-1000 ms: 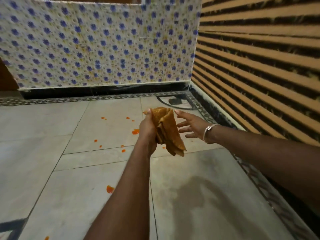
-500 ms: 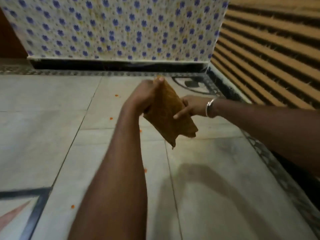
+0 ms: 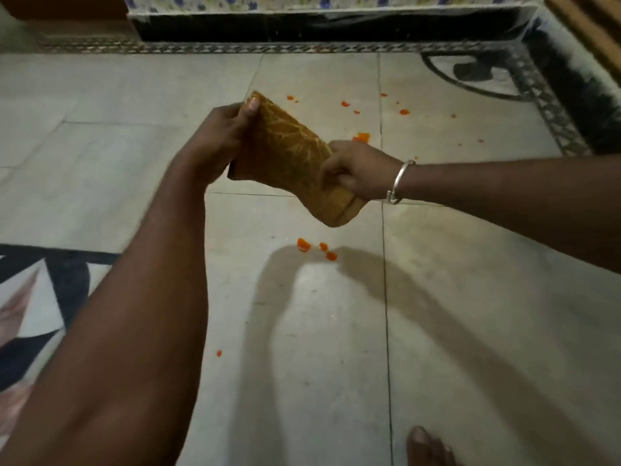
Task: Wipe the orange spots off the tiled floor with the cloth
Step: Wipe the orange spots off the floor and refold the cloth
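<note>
Both of your hands are closed on the cloth (image 3: 289,156), which hangs in the air above the tiled floor (image 3: 470,314) and touches none of it. Your left hand (image 3: 218,142) pinches the cloth's upper corner, thumb pressed flat on the patterned face and fingers wrapped behind. Your right hand (image 3: 356,169) is curled in a fist around the cloth's lower right edge, a silver bangle (image 3: 398,183) sitting on that wrist. The cloth is a folded, mustard-orange piece with a pale line pattern, stretched slantwise between the two grips, its rounded lower end drooping below your right hand.

Orange spots (image 3: 304,245) lie on the floor directly beneath the cloth's lower end, three close together. A bigger blot (image 3: 362,136) sits just beyond the cloth, peeking over your right hand, and a scatter of small flecks (image 3: 346,104) lies farther off past the cloth, toward the dark skirting (image 3: 302,26). One lone dot (image 3: 219,353) rests well short of the cloth, beside your left forearm. Shadows of both arms fall on the tiles below the cloth. A bare foot (image 3: 428,447) shows at the bottom edge, well apart from the cloth.
</note>
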`<state>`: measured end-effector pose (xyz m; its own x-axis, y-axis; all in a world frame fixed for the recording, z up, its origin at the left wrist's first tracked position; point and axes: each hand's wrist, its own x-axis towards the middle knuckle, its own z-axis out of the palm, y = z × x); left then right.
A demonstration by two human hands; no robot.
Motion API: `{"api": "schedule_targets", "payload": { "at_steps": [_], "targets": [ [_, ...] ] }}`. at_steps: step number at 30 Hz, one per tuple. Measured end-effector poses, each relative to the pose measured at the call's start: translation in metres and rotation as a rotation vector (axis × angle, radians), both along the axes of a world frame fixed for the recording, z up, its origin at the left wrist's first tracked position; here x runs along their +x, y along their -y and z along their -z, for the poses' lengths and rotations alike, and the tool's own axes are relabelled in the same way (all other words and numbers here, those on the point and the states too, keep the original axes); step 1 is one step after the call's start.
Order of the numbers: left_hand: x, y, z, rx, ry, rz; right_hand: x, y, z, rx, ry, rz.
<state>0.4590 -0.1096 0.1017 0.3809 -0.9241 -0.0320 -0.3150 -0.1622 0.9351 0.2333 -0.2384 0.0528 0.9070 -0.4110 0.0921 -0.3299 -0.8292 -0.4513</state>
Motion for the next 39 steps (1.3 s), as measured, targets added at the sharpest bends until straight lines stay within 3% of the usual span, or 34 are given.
{"api": "schedule_targets", "payload": {
  "at_steps": [8,12,13,18,24,30,34,39],
  "targets": [
    [-0.020,-0.030,0.047,-0.080,-0.081,-0.103,0.045,0.012,-0.001,0.397,-0.107,0.346],
    [-0.046,-0.032,0.076,-0.045,0.174,-0.071,0.066,0.012,-0.012,1.084,0.179,0.559],
    [-0.052,-0.032,0.084,-0.029,0.228,-0.054,0.069,0.013,-0.013,1.144,0.212,0.571],
    [-0.079,-0.033,0.105,-0.075,0.349,-0.134,0.075,0.007,-0.013,0.894,0.145,0.645],
    [-0.096,-0.023,0.115,-0.099,0.356,-0.308,0.066,-0.012,-0.024,1.283,0.309,0.641],
    [-0.107,-0.024,0.108,-0.140,0.271,-0.476,0.067,-0.027,-0.023,1.302,0.221,0.636],
    [-0.094,-0.033,0.104,-0.038,0.211,-0.368,0.070,-0.029,-0.021,1.189,0.136,0.656],
    [-0.067,-0.047,0.092,0.072,0.010,-0.097,0.066,-0.023,-0.027,0.952,-0.032,0.514]
  ]
}}
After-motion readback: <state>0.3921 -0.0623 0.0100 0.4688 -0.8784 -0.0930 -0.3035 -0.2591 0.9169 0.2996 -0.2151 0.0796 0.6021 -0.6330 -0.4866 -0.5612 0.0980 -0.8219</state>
